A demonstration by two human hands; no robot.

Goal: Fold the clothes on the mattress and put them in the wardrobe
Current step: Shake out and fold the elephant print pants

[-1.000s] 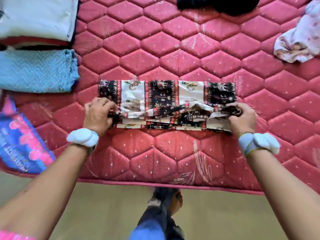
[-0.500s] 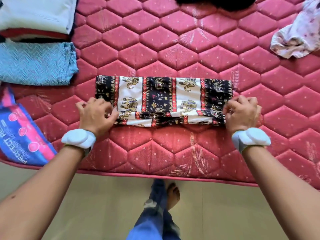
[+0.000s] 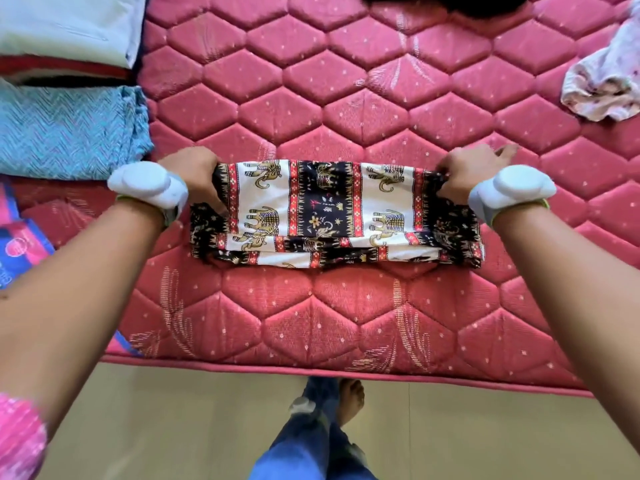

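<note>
The elephant-print cloth (image 3: 322, 209) lies folded into a long band across the near middle of the pink quilted mattress (image 3: 311, 98), its layers stacked and showing along the near edge; the left hand (image 3: 194, 174) has its fingers curled over the cloth's far left corner, pinching the fabric there; the right hand (image 3: 464, 171) grips the far right corner in the same way, though one finger sticks out straight toward the right; each wrist carries a white padded band, the left one (image 3: 149, 183) and the right one (image 3: 512, 190). To the far left sits a folded blue zigzag garment (image 3: 69, 133), with a pale folded piece (image 3: 69, 26) beyond it on top of something red-edged; a blue and pink printed item (image 3: 20, 244) lies at the left edge, nearer to the person. At the far right a crumpled white floral garment (image 3: 602, 88) waits unfolded, well apart from the band; a dark garment (image 3: 446, 3) shows at the far edge, mostly cut off. Below the mattress edge a bare foot (image 3: 349, 396) and a jeans leg (image 3: 304, 445) stand on the tan floor (image 3: 173, 410); a pink sleeve (image 3: 17, 441) shows at the near left corner.
</note>
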